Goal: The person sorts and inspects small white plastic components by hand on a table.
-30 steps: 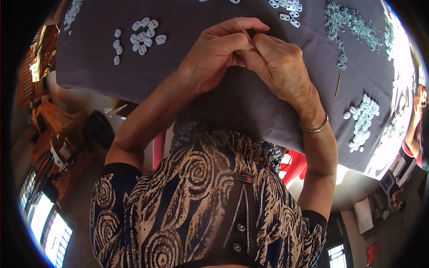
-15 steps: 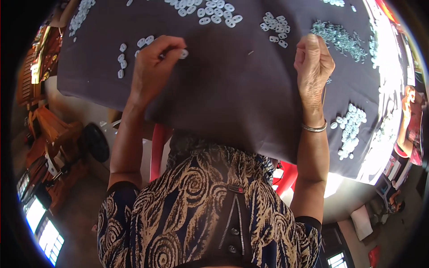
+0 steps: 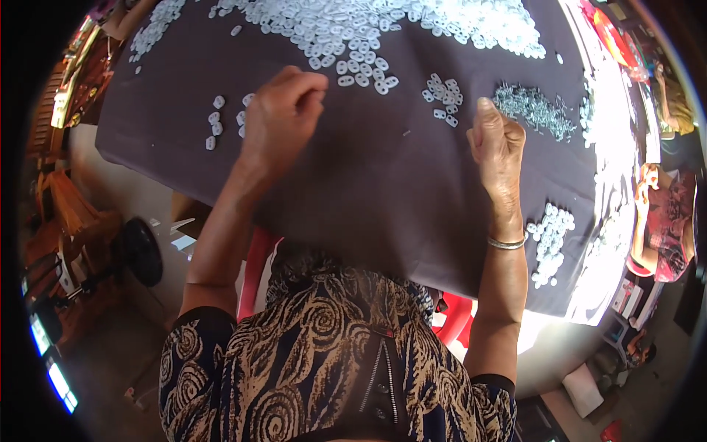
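My left hand [image 3: 286,110] is closed over the dark cloth, its fingers curled inward; whatever it holds, if anything, is hidden. Beside it on the left lie a few small white oval pieces with two holes [image 3: 214,118], some partly covered by the hand. Above the cloth on the right, my right hand [image 3: 498,144] is closed with the thumb on top, and its contents cannot be seen. Near its fingertips lies a heap of small grey-green metal pins [image 3: 534,109]. A small cluster of white two-holed pieces [image 3: 443,96] sits left of that heap.
A large spread of white pieces [image 3: 346,29] covers the table's far side. Another white heap [image 3: 551,239] lies right of my right forearm. The dark cloth [image 3: 383,191] ends near my lap. Another person [image 3: 666,221] sits at the right, and a fan [image 3: 140,254] stands left.
The view has shifted, showing more of the far side. My left hand has moved slightly right; the white piece seen at its fingertips is out of sight. My right hand stays closed.
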Demonstrator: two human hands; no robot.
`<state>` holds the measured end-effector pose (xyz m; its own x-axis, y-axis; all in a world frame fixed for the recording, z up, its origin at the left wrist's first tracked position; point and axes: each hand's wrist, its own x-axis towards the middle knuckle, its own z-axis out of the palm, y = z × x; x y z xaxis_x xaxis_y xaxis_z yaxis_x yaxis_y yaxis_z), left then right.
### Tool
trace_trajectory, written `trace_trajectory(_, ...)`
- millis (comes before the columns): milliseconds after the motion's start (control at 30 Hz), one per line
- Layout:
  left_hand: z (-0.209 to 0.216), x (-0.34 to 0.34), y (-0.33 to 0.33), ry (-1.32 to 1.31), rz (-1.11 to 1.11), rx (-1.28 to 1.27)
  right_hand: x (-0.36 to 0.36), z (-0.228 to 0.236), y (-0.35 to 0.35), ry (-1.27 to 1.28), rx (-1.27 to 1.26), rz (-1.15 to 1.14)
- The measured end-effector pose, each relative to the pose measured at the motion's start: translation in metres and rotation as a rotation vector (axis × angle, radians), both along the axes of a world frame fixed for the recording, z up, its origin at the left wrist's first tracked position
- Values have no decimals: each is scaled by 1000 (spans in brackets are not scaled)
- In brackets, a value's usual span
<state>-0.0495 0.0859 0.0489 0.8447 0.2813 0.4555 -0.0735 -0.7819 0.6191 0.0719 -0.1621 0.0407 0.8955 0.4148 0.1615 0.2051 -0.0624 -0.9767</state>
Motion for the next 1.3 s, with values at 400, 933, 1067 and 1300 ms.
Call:
trace_trajectory(400, -31, 9, -32, 41, -4, -129, 28, -28, 101, -755, -393, 243)
trace_trajectory(933, -22, 33, -66, 143, -343, 35, 3, 0, -30, -215, -165, 99)
trace_trajectory(1067, -22, 40, -65, 194, -318, 0, 3, 1, -62, -104, -37, -83)
trace_trajectory(1300, -39, 43, -79, 143, -303, -39, -7, -3, -82, 114, -92, -159)
